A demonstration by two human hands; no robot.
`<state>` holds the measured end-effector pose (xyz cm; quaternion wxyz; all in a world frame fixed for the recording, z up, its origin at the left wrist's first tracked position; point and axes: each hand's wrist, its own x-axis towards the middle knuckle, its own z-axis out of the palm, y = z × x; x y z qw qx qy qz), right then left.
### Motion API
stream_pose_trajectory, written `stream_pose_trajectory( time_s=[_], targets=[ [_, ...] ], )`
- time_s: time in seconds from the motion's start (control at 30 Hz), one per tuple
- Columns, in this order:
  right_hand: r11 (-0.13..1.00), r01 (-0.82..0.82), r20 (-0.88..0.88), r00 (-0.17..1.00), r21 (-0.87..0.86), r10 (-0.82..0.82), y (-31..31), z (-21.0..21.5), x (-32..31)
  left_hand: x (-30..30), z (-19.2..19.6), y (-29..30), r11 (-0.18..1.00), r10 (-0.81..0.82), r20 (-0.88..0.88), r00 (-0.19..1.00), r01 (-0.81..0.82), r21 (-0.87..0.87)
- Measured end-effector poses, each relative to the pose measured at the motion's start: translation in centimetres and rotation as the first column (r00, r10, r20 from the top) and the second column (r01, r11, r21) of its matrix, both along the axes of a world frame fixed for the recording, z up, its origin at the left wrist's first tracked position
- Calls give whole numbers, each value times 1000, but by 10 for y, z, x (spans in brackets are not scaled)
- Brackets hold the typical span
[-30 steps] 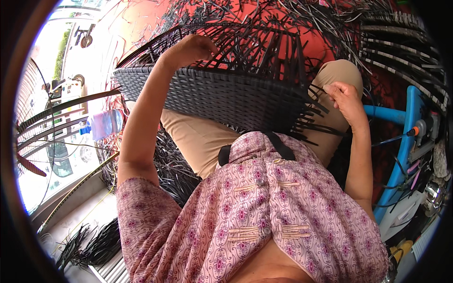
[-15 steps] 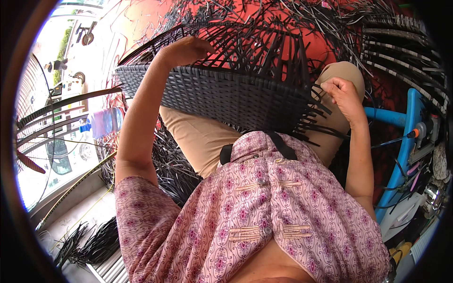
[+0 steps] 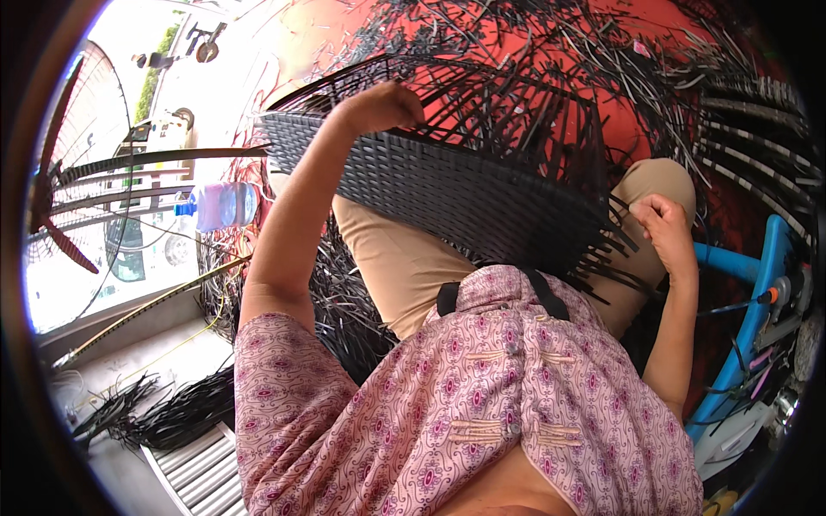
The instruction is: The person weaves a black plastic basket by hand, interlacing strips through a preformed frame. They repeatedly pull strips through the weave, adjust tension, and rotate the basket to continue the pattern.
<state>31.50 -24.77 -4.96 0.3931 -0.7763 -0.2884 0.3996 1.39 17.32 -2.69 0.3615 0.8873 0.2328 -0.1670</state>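
Note:
Across my lap lies a half-woven black wicker piece (image 3: 456, 181), with a tight flat-strip weave along its near side. From its far edge, loose black strips (image 3: 551, 129) fan out over a dark curved frame. My left hand (image 3: 379, 108) is over the upper edge of the weave, fingers curled down by the strips; what they hold is hidden. At the right end, where cut-looking strip ends (image 3: 615, 245) stick out, my right hand (image 3: 667, 225) is closed with thumb and fingertips together. Anything between those fingertips is too small to make out.
Black strip scraps cover much of the red floor (image 3: 490, 43). A blue plastic stool-like frame (image 3: 757, 301) with tools stands at right, below banded curved bundles (image 3: 748, 142). At left are a large fan (image 3: 73, 163), a clear water bottle (image 3: 225, 206) and a black strip bundle (image 3: 185, 413).
The whole view has shifted, so everything appears farther right and mostly lower. My right hand sits slightly lower beside the strip ends. My left hand stays over the weave's upper edge.

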Motion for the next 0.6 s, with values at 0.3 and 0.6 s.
stream_pose_trajectory(
  time_s=[0.3, 0.6],
  targets=[
    [997, 27, -83, 996, 73, -21, 3, -10, -2, 3, 4, -10, 933, -140, -136, 981, 176, 314],
    [994, 33, -68, 997, 105, -26, 12, -12, -8, 8, -6, 6, 816, -344, -248, 906, 419, 398]
  ],
)
